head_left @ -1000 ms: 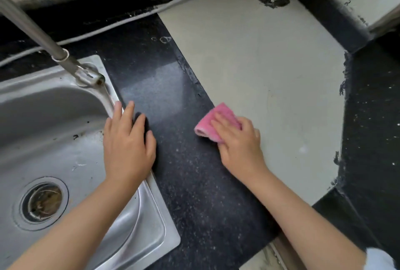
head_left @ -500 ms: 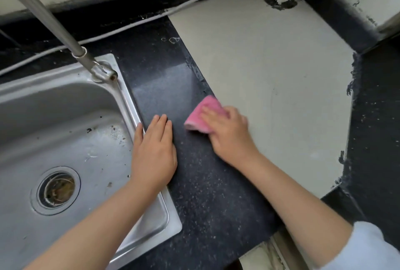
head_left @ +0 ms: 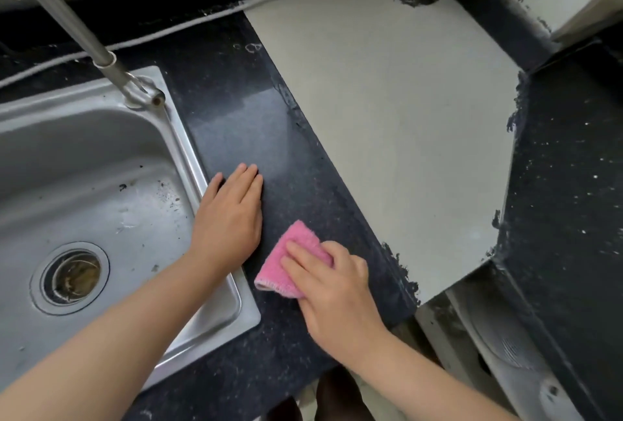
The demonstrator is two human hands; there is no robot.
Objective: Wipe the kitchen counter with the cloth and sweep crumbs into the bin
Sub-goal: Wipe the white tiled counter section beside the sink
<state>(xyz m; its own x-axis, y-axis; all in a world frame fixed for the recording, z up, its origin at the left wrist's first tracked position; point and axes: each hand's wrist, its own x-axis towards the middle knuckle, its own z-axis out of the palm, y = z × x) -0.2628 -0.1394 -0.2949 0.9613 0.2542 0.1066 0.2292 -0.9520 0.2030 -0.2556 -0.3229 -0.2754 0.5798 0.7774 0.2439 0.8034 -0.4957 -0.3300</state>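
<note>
**Pink cloth pressed on the dark counter beside the sink**

Head view: the right hand (head_left: 332, 289) presses a folded pink fabric cloth (head_left: 286, 265) flat on the speckled black stone counter (head_left: 236, 130), fingers fairly straight on top; at ten o'clock from the cloth, the left hand (head_left: 229, 215) lies flat with fingers straight and together, its heel over the rim of the stainless steel sink (head_left: 188, 157); a pale beige panel (head_left: 387, 117) lies at one o'clock.
</note>
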